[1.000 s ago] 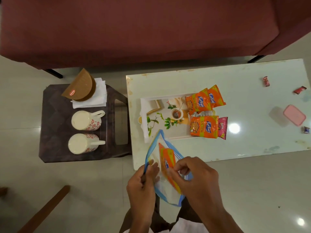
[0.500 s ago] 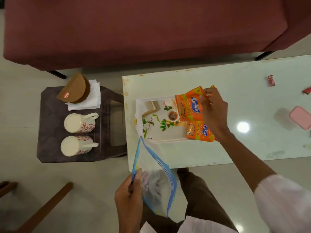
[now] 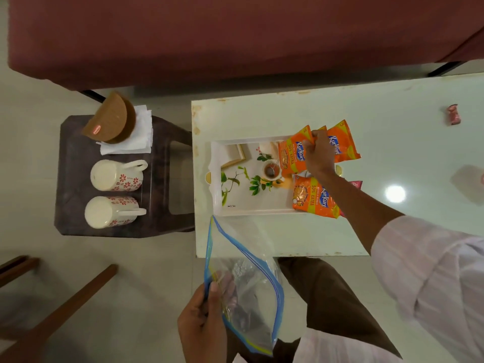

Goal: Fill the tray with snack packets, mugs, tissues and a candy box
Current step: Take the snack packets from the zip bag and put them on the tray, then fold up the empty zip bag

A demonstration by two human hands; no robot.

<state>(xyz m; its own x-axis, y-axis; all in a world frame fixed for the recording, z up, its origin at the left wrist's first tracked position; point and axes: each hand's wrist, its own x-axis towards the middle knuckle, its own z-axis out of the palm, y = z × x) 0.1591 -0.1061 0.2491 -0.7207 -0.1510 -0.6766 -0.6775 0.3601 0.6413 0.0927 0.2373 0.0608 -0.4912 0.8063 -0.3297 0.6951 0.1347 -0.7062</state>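
- Right hand (image 3: 318, 155) pinches an orange snack packet (image 3: 293, 155) over the right end of the tray (image 3: 251, 212); other packets (image 3: 314, 197) lie there already.
- Left hand (image 3: 201, 323) grips a zip bag (image 3: 248, 284), seemingly empty, nearer than the tray.
- Mugs (image 3: 115, 175) and tissues (image 3: 133, 132) wait on the stool (image 3: 73, 179) left of the tray, not yet loaded.

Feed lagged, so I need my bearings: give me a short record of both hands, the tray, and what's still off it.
Left hand: holds bag, which looks empty
Right hand: fingers pinch held packet at tray's far right
Tray: on table; near packet at its right end
Mugs: far mug and near mug, both on stool
Tissues: on stool, under box
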